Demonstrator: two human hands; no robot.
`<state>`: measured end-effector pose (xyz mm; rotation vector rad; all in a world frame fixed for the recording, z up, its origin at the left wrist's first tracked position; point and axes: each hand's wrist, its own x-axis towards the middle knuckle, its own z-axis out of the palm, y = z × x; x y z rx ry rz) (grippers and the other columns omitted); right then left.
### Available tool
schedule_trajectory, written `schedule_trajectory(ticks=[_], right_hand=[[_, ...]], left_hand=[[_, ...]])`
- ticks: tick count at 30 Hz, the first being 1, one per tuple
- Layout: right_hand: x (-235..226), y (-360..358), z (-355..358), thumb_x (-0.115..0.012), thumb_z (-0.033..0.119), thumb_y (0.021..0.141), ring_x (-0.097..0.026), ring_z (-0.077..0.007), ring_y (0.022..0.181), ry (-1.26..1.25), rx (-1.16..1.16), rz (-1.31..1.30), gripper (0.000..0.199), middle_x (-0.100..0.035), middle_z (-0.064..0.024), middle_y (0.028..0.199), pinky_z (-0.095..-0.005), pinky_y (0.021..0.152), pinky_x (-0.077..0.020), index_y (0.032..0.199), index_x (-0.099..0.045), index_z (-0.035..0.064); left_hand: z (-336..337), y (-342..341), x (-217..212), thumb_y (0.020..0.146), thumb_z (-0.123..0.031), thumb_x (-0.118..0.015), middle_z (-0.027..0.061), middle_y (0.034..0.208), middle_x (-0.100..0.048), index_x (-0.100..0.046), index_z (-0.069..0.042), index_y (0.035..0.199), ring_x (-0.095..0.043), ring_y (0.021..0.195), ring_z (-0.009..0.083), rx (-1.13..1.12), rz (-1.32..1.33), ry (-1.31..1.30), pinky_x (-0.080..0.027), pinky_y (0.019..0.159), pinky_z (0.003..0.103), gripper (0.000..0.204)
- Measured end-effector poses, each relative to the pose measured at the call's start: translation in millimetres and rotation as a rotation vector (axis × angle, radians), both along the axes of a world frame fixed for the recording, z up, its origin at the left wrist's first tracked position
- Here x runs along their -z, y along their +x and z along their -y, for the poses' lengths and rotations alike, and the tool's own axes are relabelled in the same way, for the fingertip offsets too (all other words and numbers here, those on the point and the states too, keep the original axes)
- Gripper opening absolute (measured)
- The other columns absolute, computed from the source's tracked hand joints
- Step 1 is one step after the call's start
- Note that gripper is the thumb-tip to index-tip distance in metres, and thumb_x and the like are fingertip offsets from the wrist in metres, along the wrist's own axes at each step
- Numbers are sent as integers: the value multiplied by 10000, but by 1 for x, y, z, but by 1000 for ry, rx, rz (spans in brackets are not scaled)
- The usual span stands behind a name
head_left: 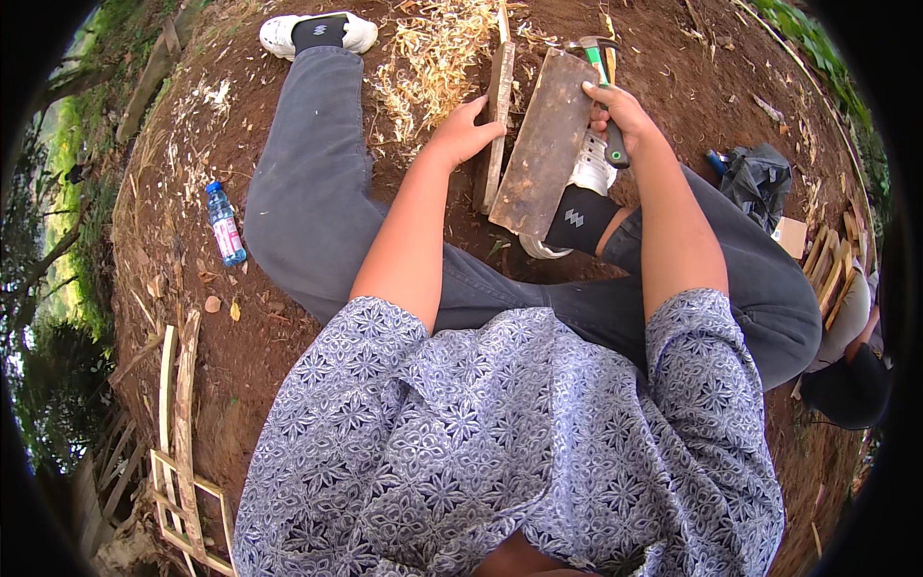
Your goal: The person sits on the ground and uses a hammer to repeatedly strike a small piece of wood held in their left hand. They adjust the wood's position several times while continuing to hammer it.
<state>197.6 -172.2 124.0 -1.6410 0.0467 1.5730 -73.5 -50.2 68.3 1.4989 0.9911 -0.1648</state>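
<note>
My left hand [465,135] is closed on a narrow rough wooden plank [499,96], thumb and forefinger apart along its near side; its other fingers are partly hidden. To the right, a wide, dark, weathered board [544,144] is tilted up over my right shoe, a small gap from the plank. My right hand [625,117] grips the board's upper right edge, thumb on its face and fingers curled behind. A hammer [615,144] with a green and black handle passes under that same hand, its metal head beyond the board. Whether my fingers also hold the handle is unclear.
Pale wood shavings [433,67] cover the brown soil ahead. A blue-capped bottle [225,226] lies left of my leg. Wooden strips and a frame [192,490] lie lower left. At right are a black plastic bag [758,183], stacked wood pieces [829,269] and another person in a black cap [848,392].
</note>
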Motion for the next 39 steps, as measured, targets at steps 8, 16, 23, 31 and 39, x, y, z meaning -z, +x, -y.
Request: schedule_trajectory(ticks=[8,16,23,31,39], right_hand=[[2,-22,-18,-723,249,986,-447,-52,492,-12,-105,-14,215,-488,60,648,-249,453,-358,987,-530,154],[18,-10,-16,-724,264,981,-447,-56,489,-46,-69,40,213,-495,64,653,-264,460,-373,990,-536,163],[18,-14,-23,-719,280,984,-459,-64,499,-42,-109,102,230,-486,60,647,-271,467,-383,963,-521,163],[16,-25,-32,-719,285,983,-460,-74,503,-26,-117,123,244,-486,44,638,-280,465,-385,957,-518,149],[13,-27,-33,-712,244,992,-447,-79,480,-38,-87,117,227,-479,35,633,-265,452,-393,966,-522,124]], left_hand=[[-4,-14,-2,918,-254,-758,155,1642,-411,-307,-159,1654,-481,1432,240,34,153,-213,-480,1099,372,868],[0,-11,-9,942,-265,-735,130,1649,-393,-265,-162,1667,-485,1410,227,19,153,-333,-451,1123,378,870],[7,-1,-21,995,-413,-639,182,1579,-466,-200,-166,1682,-495,1372,313,-46,147,-294,-390,1149,429,852],[38,31,-6,1020,-563,-520,266,1497,-433,-295,-72,1630,-412,1401,433,-171,9,267,-314,1199,491,815],[49,36,0,1038,-456,-537,262,1433,-470,-385,-44,1555,-449,1329,445,-183,55,408,-337,1164,527,678]])
